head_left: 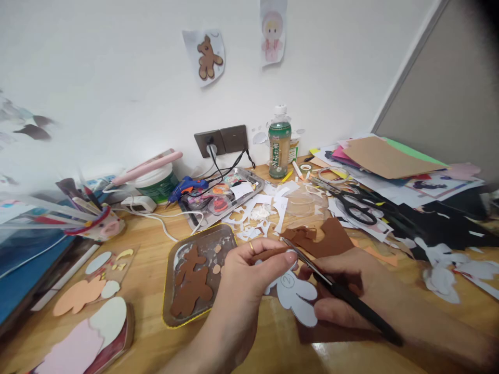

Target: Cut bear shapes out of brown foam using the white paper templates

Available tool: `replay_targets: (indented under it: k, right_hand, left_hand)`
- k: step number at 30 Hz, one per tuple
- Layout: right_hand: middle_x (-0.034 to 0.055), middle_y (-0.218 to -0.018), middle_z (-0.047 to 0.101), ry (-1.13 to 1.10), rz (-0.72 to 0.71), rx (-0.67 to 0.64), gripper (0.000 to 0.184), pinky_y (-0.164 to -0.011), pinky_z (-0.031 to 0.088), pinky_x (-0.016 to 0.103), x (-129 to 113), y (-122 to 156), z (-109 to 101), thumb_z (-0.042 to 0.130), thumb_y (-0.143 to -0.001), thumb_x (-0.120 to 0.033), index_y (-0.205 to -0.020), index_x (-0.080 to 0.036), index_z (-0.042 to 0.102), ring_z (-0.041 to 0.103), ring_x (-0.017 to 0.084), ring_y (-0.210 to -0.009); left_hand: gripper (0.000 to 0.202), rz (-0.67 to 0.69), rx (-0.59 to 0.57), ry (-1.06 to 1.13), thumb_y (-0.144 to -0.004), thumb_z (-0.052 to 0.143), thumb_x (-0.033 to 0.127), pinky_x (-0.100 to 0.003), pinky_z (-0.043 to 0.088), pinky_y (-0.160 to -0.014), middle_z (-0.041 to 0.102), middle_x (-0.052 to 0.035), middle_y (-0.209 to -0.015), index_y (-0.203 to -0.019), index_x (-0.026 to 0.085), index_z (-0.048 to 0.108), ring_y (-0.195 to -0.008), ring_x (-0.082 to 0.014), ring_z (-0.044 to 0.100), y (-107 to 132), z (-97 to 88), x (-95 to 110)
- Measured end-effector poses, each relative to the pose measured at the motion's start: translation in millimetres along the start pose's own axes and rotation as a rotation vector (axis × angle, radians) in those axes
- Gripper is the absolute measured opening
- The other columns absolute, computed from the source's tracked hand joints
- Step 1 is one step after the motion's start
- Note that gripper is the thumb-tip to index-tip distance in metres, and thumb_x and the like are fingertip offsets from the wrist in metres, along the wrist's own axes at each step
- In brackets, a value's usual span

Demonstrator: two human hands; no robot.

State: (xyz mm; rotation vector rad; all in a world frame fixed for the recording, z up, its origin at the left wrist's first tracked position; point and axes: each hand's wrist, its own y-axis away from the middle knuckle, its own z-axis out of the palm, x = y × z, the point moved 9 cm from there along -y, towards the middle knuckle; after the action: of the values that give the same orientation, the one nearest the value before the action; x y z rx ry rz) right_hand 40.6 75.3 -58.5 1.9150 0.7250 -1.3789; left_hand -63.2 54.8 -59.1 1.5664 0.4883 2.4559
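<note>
My left hand (pixel 255 270) is closed, thumb and fingers pinching a brown craft sheet (pixel 271 254). A white paper template (pixel 298 296) marked with a circled 2 hangs below those fingers, its lobes over the table. My right hand (pixel 351 280) grips black-handled scissors (pixel 351 304), seen nearly edge-on. Their metal blades reach up and left to the sheet's edge beside my left thumb; whether they are apart cannot be made out. Left of my wrist lies a yellow-rimmed tray (pixel 165 296) holding brown cut-out shapes (pixel 195 288). Behind my hands is a larger brown offcut (pixel 333 239).
White scraps (pixel 280 208) litter the middle. Another pair of black scissors (pixel 358 208) lies right, near stacked coloured sheets (pixel 393 156). A green bottle (pixel 279 145), blue glue gun (pixel 187 188) and metal tray (pixel 253 189) stand behind. A pen cup (pixel 103 226) and pale cut-outs (pixel 81 296) are left.
</note>
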Motion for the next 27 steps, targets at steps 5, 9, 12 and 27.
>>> replay_targets:
  k: [5,9,12,27]
  right_hand:
    - [-0.0064,-0.055,0.036,0.047,0.018,0.034,0.022,-0.044,0.021,0.022,-4.8,-1.5,-2.7,0.067,-0.068,-0.035,-0.071,-0.015,0.058,0.028,0.009,-0.05]
    - [-0.006,-0.054,0.036,0.079,-0.003,0.044,0.023,-0.044,0.021,0.022,-9.0,-1.0,-2.8,0.065,-0.07,-0.036,-0.07,-0.014,0.058,0.028,0.008,-0.05]
    - [-0.0052,-0.056,0.036,0.132,0.009,0.027,0.024,-0.045,0.021,0.023,-5.9,0.9,-2.9,0.062,-0.073,-0.038,-0.072,-0.015,0.058,0.027,0.009,-0.051]
    - [-0.0011,-0.066,0.046,0.207,0.019,-0.027,0.026,-0.053,0.031,0.026,-7.5,5.4,-3.8,0.06,-0.074,-0.044,-0.073,-0.019,0.056,0.037,0.014,-0.061]
  left_hand:
    - [0.013,-0.003,0.038,0.029,-0.063,0.075,0.021,-0.018,0.038,-0.047,0.065,0.0018,-0.055,-0.068,0.015,0.065,-0.046,-0.0063,0.053,-2.9,-2.3,1.0]
    - [0.012,-0.023,0.037,0.041,-0.062,0.076,0.02,-0.017,0.038,-0.047,0.064,0.003,-0.053,-0.067,0.015,0.066,-0.046,-0.0057,0.053,-3.0,-3.4,0.8]
    - [0.012,-0.021,0.025,0.027,-0.062,0.076,0.021,-0.017,0.039,-0.048,0.064,0.0029,-0.054,-0.067,0.016,0.066,-0.047,-0.0057,0.054,-3.0,-3.6,2.6]
    - [0.009,0.035,-0.004,-0.107,-0.061,0.075,0.02,-0.019,0.04,-0.049,0.065,0.0029,-0.056,-0.062,0.017,0.067,-0.047,-0.0065,0.053,-3.0,-1.3,12.7]
